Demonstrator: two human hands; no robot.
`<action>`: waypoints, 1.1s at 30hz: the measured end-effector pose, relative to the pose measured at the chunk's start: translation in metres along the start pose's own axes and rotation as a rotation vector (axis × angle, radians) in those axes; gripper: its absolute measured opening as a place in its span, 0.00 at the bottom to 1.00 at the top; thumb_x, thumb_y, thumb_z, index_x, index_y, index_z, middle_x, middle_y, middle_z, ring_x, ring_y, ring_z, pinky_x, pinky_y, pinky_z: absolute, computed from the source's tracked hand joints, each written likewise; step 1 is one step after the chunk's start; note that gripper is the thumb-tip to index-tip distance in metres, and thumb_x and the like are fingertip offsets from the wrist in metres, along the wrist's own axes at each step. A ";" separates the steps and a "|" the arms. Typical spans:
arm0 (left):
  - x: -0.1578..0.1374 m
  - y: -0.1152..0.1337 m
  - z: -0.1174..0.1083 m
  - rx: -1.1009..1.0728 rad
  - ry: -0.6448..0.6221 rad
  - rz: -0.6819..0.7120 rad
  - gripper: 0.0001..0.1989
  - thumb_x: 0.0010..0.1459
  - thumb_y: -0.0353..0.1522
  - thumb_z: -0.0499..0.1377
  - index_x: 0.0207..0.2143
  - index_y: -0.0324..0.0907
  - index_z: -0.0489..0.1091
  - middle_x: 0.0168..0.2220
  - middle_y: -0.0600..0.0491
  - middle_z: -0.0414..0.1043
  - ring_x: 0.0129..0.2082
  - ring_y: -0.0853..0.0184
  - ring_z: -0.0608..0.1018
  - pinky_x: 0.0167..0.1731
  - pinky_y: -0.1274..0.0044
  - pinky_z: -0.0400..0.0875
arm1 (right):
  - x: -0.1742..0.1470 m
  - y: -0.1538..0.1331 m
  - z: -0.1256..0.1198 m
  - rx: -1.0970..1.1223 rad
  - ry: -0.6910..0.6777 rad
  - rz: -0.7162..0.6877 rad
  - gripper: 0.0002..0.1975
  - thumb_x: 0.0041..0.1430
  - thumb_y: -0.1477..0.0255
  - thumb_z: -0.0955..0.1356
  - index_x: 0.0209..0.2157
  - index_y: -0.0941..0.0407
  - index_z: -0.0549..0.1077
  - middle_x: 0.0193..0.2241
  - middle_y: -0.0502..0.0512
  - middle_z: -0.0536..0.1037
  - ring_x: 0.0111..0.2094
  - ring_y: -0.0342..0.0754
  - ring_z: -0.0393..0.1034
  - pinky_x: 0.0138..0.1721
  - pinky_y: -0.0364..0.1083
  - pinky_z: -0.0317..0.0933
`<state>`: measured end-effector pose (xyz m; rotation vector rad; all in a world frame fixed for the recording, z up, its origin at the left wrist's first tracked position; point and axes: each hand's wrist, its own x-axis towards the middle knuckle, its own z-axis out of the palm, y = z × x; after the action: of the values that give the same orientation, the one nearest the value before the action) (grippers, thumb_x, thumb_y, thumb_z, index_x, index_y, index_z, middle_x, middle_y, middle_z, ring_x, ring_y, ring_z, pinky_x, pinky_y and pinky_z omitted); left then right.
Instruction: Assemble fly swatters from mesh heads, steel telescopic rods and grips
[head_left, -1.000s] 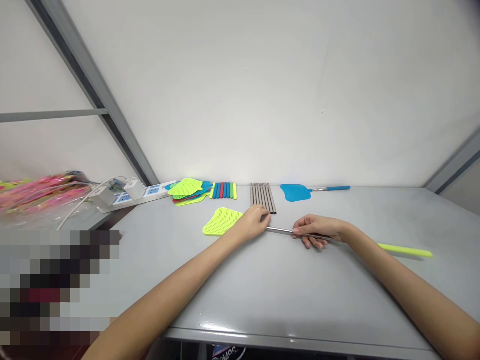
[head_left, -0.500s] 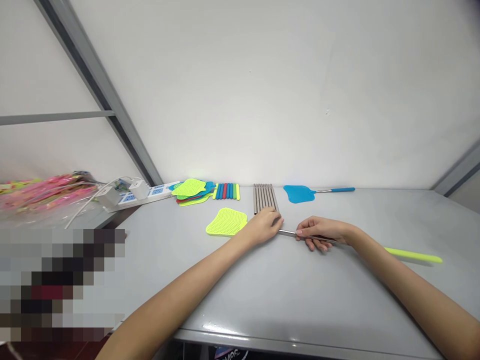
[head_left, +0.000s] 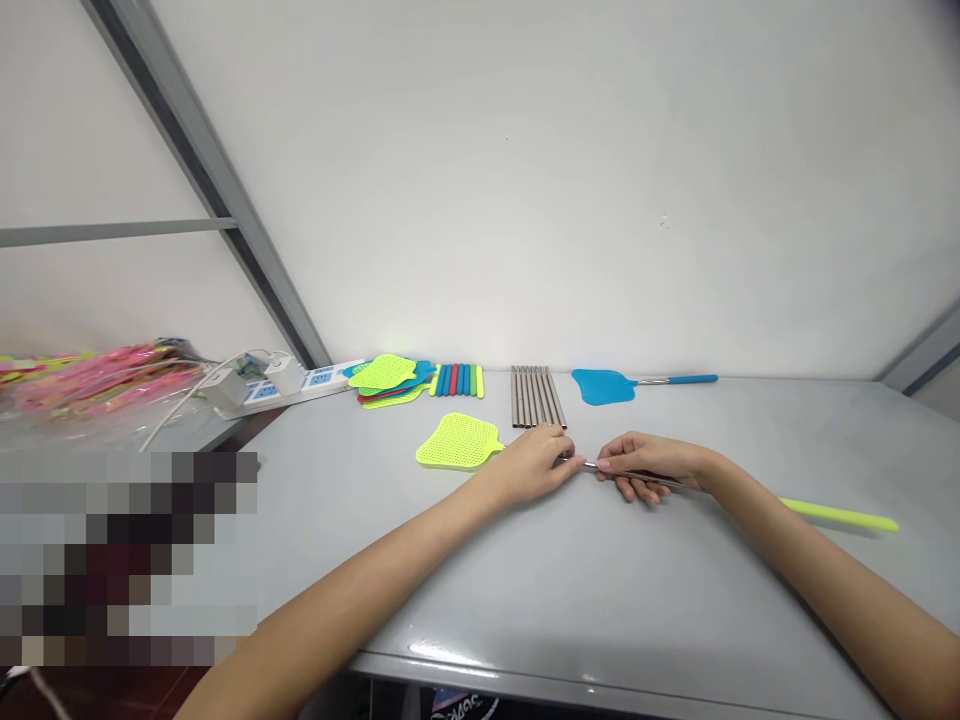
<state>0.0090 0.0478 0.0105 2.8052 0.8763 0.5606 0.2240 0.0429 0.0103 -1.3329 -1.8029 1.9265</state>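
A fly swatter lies across the middle, its perforated yellow-green head (head_left: 459, 441) to the left and its yellow-green handle (head_left: 838, 514) to the right. Between them runs a thin metal rod (head_left: 589, 464), partly hidden by my hands. My left hand (head_left: 534, 464) is closed round the rod near the swatter's neck. Close beside it, my right hand (head_left: 651, 464) pinches the same rod between thumb and fingers, its other fingers curled loosely underneath. Just beyond my left hand, several metal tubes (head_left: 535, 397) lie side by side.
A blue fly swatter (head_left: 604, 387) lies at the back. To the left are several coloured handles (head_left: 458, 380) in a row and a pile of swatter heads (head_left: 384, 373). A power strip (head_left: 300, 388) with plugs and bagged pink items (head_left: 112, 380) sit farther left on the grey table (head_left: 600, 600).
My left hand has moved slightly right along the rod, closer to my right hand, showing the swatter head's neck. The view has shifted a little.
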 end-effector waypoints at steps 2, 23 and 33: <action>-0.004 0.000 -0.002 0.009 0.001 -0.005 0.17 0.59 0.39 0.44 0.32 0.39 0.66 0.30 0.51 0.65 0.33 0.67 0.68 0.33 0.77 0.62 | 0.000 -0.001 0.001 0.000 -0.002 0.001 0.15 0.50 0.61 0.65 0.29 0.60 0.69 0.16 0.49 0.72 0.11 0.36 0.62 0.07 0.33 0.49; 0.011 -0.005 0.012 0.108 -0.065 0.027 0.25 0.61 0.40 0.34 0.47 0.35 0.60 0.51 0.45 0.61 0.55 0.66 0.57 0.52 0.75 0.50 | 0.001 0.001 0.000 0.004 -0.001 0.002 0.15 0.50 0.61 0.65 0.30 0.60 0.69 0.16 0.49 0.72 0.11 0.36 0.62 0.07 0.33 0.48; 0.013 -0.007 0.015 0.120 -0.108 -0.018 0.27 0.60 0.41 0.34 0.51 0.31 0.56 0.54 0.41 0.57 0.56 0.64 0.55 0.53 0.72 0.47 | 0.001 0.003 -0.001 -0.004 0.012 0.010 0.16 0.49 0.60 0.65 0.31 0.60 0.68 0.17 0.50 0.73 0.11 0.36 0.63 0.07 0.33 0.48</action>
<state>0.0213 0.0607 -0.0008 2.8994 0.9417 0.3619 0.2250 0.0436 0.0078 -1.3543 -1.7986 1.9165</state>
